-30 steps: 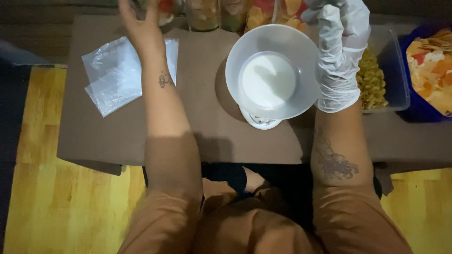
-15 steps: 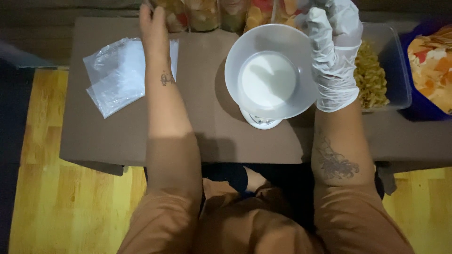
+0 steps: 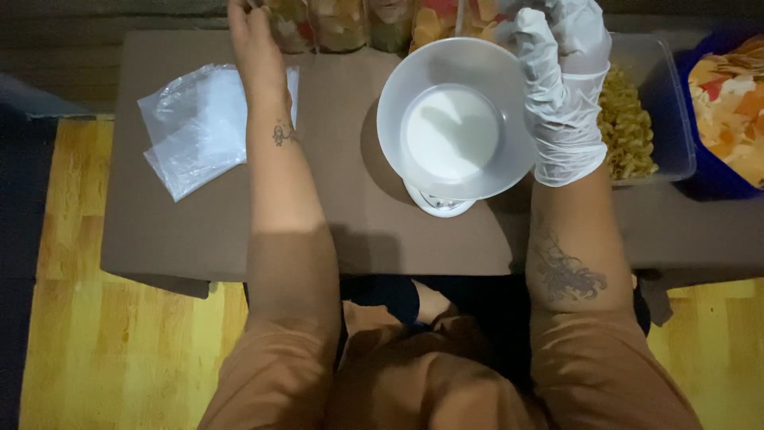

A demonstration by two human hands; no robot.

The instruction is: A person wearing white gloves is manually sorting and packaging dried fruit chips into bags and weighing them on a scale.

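Moved: both hands look about where they were half a second ago; the left hand was a bit more to the left a second ago, and the gloved right hand has slid a little toward the bowl's far edge.
Plastic bags (image 3: 199, 127): a small pile of clear, flat bags lies on the left of the brown table (image 3: 334, 207). They look like they have nothing in them.
Left hand (image 3: 256, 36): bare, reaching to the far edge of the table, right by a jar. Its fingertips run out of the top of the view, so I cannot tell if they are spread or gripping.
Jars (image 3: 342, 24): a row of see-through jars at the back, full of yellow and orange snack pieces.
White bowl (image 3: 455, 119): round and wide, in the middle of the table. Inside is only its smooth white bottom.
Scale (image 3: 438, 205): small and white, peeking out under the bowl.
Right hand (image 3: 561, 87): in a white glove, fingers curled together at the bowl's far right edge. Whether it holds anything is hidden.
Clear tub (image 3: 660, 103): just right of the glove, holding curly yellow pieces.
Blue bag (image 3: 728, 103): far right, full of flat orange and yellow chips.
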